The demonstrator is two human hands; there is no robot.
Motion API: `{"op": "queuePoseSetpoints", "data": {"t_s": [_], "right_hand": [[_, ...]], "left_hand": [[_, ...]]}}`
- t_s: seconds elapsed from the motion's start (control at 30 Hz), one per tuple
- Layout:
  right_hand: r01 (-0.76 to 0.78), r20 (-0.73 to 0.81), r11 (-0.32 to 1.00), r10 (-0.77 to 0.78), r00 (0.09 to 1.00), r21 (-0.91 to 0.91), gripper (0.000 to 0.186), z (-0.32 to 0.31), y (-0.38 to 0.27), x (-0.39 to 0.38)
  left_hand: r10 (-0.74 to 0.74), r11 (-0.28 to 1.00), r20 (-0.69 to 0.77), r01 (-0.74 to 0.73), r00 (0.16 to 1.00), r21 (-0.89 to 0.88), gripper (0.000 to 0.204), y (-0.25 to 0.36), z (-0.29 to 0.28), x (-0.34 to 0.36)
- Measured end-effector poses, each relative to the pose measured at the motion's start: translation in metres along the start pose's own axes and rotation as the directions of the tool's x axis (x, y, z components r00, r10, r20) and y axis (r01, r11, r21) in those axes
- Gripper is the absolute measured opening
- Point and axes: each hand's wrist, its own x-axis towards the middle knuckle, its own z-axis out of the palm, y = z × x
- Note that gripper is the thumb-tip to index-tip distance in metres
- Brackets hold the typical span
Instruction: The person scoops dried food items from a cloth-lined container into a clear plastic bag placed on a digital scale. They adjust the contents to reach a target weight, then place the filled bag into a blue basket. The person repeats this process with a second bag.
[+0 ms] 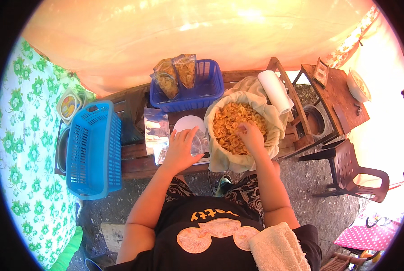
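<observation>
My left hand (pixel 182 150) is spread, its thumb and fingers apart around a clear plastic pouch (pixel 199 145). The pouch rests by a white round plate (pixel 189 123), and my fingertips reach its edge. My right hand (pixel 251 138) is over a large cloth-lined container (pixel 213 156) heaped with thin golden chips (pixel 229 122). Its fingers are drawn together on some chips, partly hidden by the hand. To the left of the plate lies a stack of shiny flat pouches (pixel 156 133).
A blue basket (pixel 186 105) holds filled pouches (pixel 185 72) at the back. At left stands a light-blue basket (pixel 91 153). A white roll (pixel 275 91) lies behind the chips. Right are a small wooden table (pixel 332 101) and a brown plastic chair (pixel 348 169). A towel (pixel 278 248) hangs at my shoulder.
</observation>
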Motion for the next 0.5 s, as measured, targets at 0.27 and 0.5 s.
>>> {"op": "queuePoseSetpoints", "data": {"t_s": [0.27, 0.5], "right_hand": [[-0.174, 0.156, 0.917, 0.125, 0.98, 0.359, 0.021, -0.01, 0.029, 0.012], [-0.385, 0.313, 0.476, 0.227, 0.922, 0.79, 0.014, -0.032, 0.035, 0.015]], "left_hand": [[-0.011, 1.0, 0.047, 0.011, 0.999, 0.002, 0.094, 0.003, 0.007, 0.0], [0.044, 0.998, 0.017, -0.043, 0.999, -0.044, 0.092, 0.012, 0.006, 0.008]]}}
